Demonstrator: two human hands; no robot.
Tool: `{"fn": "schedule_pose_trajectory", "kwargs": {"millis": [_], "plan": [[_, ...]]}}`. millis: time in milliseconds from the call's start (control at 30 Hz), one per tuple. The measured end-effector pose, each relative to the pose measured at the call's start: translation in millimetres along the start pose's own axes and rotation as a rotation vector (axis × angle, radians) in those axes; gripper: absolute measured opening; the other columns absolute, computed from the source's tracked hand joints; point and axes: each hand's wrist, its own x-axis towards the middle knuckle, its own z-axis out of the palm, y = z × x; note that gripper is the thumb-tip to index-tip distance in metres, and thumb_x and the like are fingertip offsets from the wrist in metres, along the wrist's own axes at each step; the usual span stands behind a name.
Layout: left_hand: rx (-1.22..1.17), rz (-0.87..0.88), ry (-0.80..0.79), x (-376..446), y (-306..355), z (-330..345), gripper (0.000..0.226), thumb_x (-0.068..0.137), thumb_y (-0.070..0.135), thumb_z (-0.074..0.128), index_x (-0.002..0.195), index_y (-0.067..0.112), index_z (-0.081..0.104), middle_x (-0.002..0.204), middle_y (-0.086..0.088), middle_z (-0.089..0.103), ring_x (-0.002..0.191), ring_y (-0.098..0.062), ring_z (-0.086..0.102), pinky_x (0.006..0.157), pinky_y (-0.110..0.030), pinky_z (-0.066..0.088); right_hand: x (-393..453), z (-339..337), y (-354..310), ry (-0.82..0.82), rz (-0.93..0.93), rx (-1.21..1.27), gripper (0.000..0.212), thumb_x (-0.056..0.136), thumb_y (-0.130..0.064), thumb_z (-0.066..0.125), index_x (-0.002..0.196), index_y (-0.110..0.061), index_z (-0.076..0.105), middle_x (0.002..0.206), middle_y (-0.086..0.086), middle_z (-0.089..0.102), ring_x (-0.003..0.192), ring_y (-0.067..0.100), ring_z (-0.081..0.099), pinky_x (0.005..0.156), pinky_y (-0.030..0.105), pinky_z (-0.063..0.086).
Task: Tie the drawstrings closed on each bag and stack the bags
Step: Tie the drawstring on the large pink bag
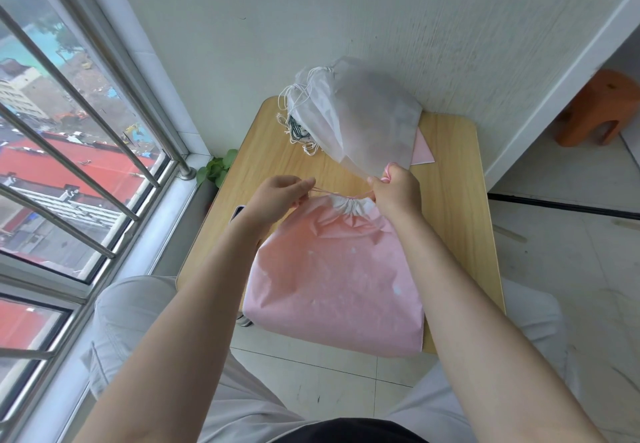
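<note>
small wooden table (pixel 450 179) set against a pale wall (pixel 346 9), window with metal bars (pixel 69 151) to the left. no brand, label or legible writing on any item.

pink bag (pixel 332 280) lies flat on the near half of the table, its bottom edge overhanging the near table edge. matte pink film, creased, a few pale specks on the face. long axis runs near to far; mouth points away from the person, toward the wall. mouth is gathered into a tight white ruffled neck (pixel 349 205).

stack of white bags (pixel 353 113) at the far end of the table, touching the wall. frosted, translucent; mouths point left, loose white and dark cords spilling from them onto the tabletop. a pink corner (pixel 420 151) shows from under the stack at its right.

left hand (pixel 277 196) is left of the neck, fingertips pinching the pink drawstring (pixel 323 191), which runs taut toward the neck. right hand (pixel 394 189) is at the right side of the neck, fingers curled around a loop of the same pink cord, knuckles just beside the lower edge of the white stack.

orange stool (pixel 595 106) on the floor, far right. green leaves (pixel 214 169) at the sill. dark phone edge (pixel 237 213) just under the left wrist.
</note>
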Motion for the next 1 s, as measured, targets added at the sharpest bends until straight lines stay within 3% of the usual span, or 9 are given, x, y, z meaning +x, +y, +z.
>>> {"fn": "schedule_pose_trajectory", "kwargs": {"millis": [100,233,333,400,567,633,700,900,1000], "plan": [[-0.1,-0.031,0.053,-2,5,1,0.037,0.087,0.036,0.07,0.066,0.008,0.06,0.063,-0.002,0.051,0.063,-0.016,0.047,0.066,-0.03,0.038,0,0,5,0.001,0.033,-0.086,0.042,0.089,-0.018,0.059,0.065,-0.018,0.025,0.063,-0.006,0.04,0.066,0.027,0.041,0.053,0.031,0.028],[-0.012,0.018,0.149,-3,10,6,0.04,0.084,0.025,0.073,0.065,-0.005,0.056,0.058,-0.01,0.048,0.057,-0.02,0.042,0.059,-0.029,0.033,-1,1,8,0.018,0.048,-0.114,0.042,0.09,-0.019,0.059,0.065,-0.018,0.025,0.065,-0.006,0.042,0.067,0.026,0.041,0.053,0.031,0.028],[-0.046,0.029,0.04,-4,18,7,0.046,0.09,0.029,0.067,0.055,0.009,0.044,0.051,-0.003,0.033,0.045,-0.016,0.025,0.047,-0.024,0.024,-4,3,3,0.006,0.021,-0.1,0.043,0.09,-0.018,0.059,0.065,-0.018,0.024,0.063,-0.005,0.04,0.059,0.022,0.035,0.05,0.03,0.025],[-0.158,0.026,-0.087,-5,26,9,0.043,0.098,0.029,0.057,0.058,0.014,0.049,0.051,0.003,0.027,0.045,-0.013,0.02,0.043,-0.021,0.02,-6,7,-2,-0.019,0.006,-0.063,0.043,0.088,-0.019,0.06,0.065,-0.019,0.024,0.062,-0.004,0.041,0.059,0.022,0.036,0.05,0.03,0.026],[-0.2,0.085,-0.163,-5,35,24,0.022,0.1,0.016,0.049,0.089,0.008,0.067,0.056,0.006,0.047,0.051,-0.009,0.039,0.049,-0.018,0.03,-7,17,-13,-0.1,-0.005,0.056,0.039,0.083,-0.025,0.06,0.066,-0.02,0.025,0.068,0.011,0.058,0.064,0.028,0.062,0.054,0.03,0.033],[-0.216,0.059,-0.207,-5,34,29,0.019,0.099,0.012,0.05,0.095,0.008,0.067,0.065,0.003,0.056,0.05,-0.009,0.042,0.048,-0.019,0.028,-11,15,-20,-0.136,-0.003,0.107,0.039,0.085,-0.026,0.06,0.066,-0.02,0.027,0.067,0.012,0.059,0.045,0.009,0.055,0.05,0.027,0.033],[-0.231,0.018,-0.221,-3,31,33,0.017,0.097,0.012,0.053,0.098,0.009,0.069,0.077,0.0,0.06,0.051,-0.012,0.04,0.048,-0.022,0.024,-12,10,-27,-0.154,0.035,0.179,0.037,0.085,-0.027,0.06,0.064,-0.018,0.031,0.062,0.008,0.057,0.037,0.004,0.043,0.045,0.022,0.033],[-0.086,-0.08,-0.092,-1,23,46,0.024,0.091,0.011,0.06,0.111,0.004,0.069,0.058,0.005,0.042,0.043,-0.007,0.032,0.042,-0.017,0.026,-10,-13,-45,-0.331,0.114,0.34,0.027,0.078,-0.022,0.053,0.052,-0.015,0.056,0.065,0.001,0.059,0.045,0.011,0.04,0.054,0.025,0.035],[0.113,-0.048,-0.156,-3,20,49,0.022,0.09,0.019,0.064,0.102,0.001,0.071,0.071,0.003,0.056,0.047,-0.006,0.035,0.047,-0.016,0.03,-9,-11,-50,-0.413,0.02,0.28,0.016,0.074,-0.025,0.06,0.061,-0.015,0.064,0.076,-0.002,0.055,0.06,0.014,0.048,0.064,0.026,0.042]]}}
